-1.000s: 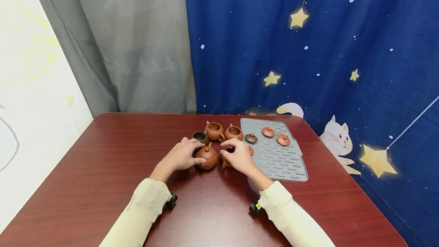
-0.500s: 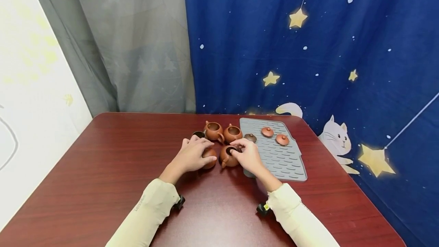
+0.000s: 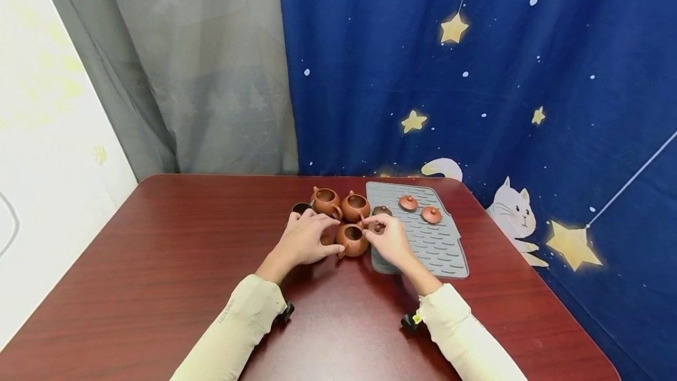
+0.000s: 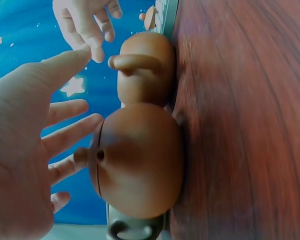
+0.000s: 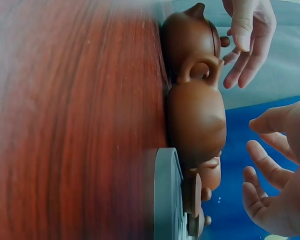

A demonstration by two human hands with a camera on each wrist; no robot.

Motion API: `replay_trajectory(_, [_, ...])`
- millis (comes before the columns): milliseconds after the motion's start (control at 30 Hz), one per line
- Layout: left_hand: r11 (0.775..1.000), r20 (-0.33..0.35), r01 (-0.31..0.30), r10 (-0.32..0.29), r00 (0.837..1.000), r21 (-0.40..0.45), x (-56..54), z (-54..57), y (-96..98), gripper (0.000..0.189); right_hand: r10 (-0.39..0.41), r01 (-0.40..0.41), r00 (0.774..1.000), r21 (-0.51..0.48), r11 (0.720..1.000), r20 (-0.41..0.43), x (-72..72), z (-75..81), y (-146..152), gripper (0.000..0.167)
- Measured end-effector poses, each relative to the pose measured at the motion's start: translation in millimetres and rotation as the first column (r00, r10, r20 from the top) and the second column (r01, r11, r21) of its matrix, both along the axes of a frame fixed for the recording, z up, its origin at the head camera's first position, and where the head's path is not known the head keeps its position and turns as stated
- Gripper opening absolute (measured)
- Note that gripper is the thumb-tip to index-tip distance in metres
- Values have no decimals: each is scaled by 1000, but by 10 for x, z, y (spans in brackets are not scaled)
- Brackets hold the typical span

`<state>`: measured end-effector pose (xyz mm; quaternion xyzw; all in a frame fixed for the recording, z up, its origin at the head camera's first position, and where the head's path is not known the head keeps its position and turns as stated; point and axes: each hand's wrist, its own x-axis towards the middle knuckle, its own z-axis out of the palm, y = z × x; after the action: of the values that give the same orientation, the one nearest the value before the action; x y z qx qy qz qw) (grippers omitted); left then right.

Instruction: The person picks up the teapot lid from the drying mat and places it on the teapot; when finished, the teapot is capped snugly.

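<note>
My left hand is over a lidded brown teapot, its fingers spread beside the lid and knob. In the head view that hand hides most of this pot. Beside it stands a brown teapot without a lid, its handle and dark opening visible. Loosely bent and holding nothing, the fingers of my right hand are between this pot and the mat. A reddish-brown lid lies on the near part of the mat, under the right hand.
Two more lidless brown teapots and a dark pot, partly hidden, stand behind. On the grey ridged mat lie a dark lid and two orange lids. The table is dark red wood.
Both hands have shifted right. The left now covers the lidded teapot, its thumb closer to the lidless one. The right has drawn away from the lidless pot's opening toward the mat.
</note>
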<state>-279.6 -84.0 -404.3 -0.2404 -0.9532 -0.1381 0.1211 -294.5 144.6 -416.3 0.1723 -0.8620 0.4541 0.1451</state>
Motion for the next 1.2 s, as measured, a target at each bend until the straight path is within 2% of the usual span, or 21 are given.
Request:
replay_trajectory(133, [1000, -10, 1, -2, 1000, -21, -7, -2, 65, 60, -33, 32, 999, 5, 999, 32, -13, -2, 36, 21])
replay_trajectory(467, [994, -56, -57, 52, 997, -98, -16, -88, 158, 56, -111, 109, 993, 48, 993, 31, -69, -14, 89, 19])
replay_trajectory(600, [993, -63, -65, 58, 996, -102, -19, -95, 208, 56, -141, 137, 989, 75, 988, 48, -93, -24, 146, 20])
replay_trajectory(833, [991, -44, -77, 72, 996, -111, -27, -98, 310, 58, -223, 207, 966, 131, 970, 130, -147, -16, 242, 20])
replay_trajectory(1200, [986, -23, -123, 121, 992, -110, -35, -83, 351, 53, -254, 223, 950, 170, 960, 185, -251, -49, 283, 17])
